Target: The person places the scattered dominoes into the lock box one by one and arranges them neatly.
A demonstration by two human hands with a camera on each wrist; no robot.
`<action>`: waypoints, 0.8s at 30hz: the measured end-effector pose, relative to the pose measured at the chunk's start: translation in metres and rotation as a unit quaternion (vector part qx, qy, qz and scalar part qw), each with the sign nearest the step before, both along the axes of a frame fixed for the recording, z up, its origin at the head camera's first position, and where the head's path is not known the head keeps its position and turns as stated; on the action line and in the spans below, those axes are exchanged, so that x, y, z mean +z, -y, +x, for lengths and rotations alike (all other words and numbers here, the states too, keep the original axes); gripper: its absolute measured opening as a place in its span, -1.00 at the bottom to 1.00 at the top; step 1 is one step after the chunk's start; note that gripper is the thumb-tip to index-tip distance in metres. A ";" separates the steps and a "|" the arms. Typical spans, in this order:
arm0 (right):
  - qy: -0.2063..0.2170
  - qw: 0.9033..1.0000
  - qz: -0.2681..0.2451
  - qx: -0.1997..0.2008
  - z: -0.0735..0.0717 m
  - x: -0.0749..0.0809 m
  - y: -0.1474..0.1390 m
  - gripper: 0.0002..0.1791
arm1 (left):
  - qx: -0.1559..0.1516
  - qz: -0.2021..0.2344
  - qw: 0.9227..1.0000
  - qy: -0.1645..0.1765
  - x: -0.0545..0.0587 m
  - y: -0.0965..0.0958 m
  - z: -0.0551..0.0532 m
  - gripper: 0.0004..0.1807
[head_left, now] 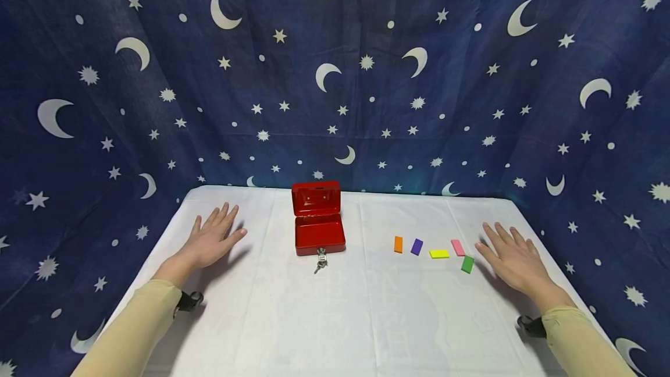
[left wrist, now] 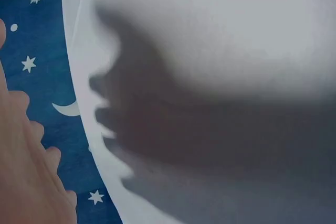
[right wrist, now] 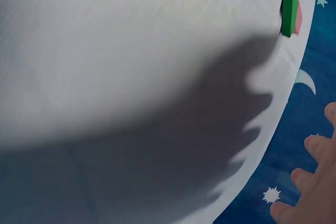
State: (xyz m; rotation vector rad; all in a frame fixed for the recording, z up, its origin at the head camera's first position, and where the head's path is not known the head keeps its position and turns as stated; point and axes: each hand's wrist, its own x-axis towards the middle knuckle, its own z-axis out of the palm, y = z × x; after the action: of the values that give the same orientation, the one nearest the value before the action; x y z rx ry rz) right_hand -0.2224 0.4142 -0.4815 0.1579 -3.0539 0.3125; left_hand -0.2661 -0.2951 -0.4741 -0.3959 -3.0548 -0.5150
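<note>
A small red metal cash box [head_left: 320, 234] stands at the middle of the table with its lid raised; the inside shows bare red. At its front hangs a silver padlock [head_left: 321, 256] with keys [head_left: 319, 266] below it. Right of the box lie an orange block [head_left: 398, 244], a purple block [head_left: 416, 246], a yellow block [head_left: 439, 253], a pink block [head_left: 458, 247] and a green block [head_left: 467, 265]. My left hand [head_left: 209, 240] hovers left of the box, fingers spread, holding nothing. Over the right side my right hand [head_left: 515, 260], likewise spread, is nearest the green block.
A white cloth covers the table [head_left: 293, 319]. Behind and along both sides hangs a dark blue curtain [head_left: 366, 103] with moons and stars. Each wrist wears a black camera, such as the left wrist camera [head_left: 189, 301].
</note>
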 end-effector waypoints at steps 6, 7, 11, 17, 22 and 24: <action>0.011 1.000 -0.009 0.015 -0.003 0.001 0.013 -0.12 | -0.020 0.039 0.999 0.011 0.002 -0.006 -0.001 -0.06; 0.014 1.000 -0.012 0.017 -0.003 0.002 0.015 -0.12 | -0.025 0.046 0.999 0.010 0.002 -0.007 0.000 -0.07; 0.016 0.999 -0.015 0.026 -0.004 0.003 0.024 -0.13 | -0.053 0.082 0.995 -0.001 0.003 -0.013 0.001 -0.10; 0.015 0.999 -0.012 0.039 -0.005 0.005 0.037 -0.16 | -0.076 0.106 0.991 -0.006 0.005 -0.023 0.002 -0.11; 0.012 0.999 -0.019 0.045 -0.005 0.005 0.044 -0.14 | -0.079 0.112 0.991 -0.011 0.008 -0.031 0.005 -0.12; 0.008 0.998 -0.022 0.052 -0.005 0.004 0.047 -0.13 | -0.079 0.117 0.990 -0.012 0.009 -0.033 0.006 -0.12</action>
State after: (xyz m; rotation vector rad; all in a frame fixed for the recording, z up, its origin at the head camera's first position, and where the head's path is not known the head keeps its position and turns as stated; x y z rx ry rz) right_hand -0.2272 0.3673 -0.4775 0.3127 -3.0583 0.3897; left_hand -0.2605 -0.2618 -0.4654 -0.6306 -2.9067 -0.8581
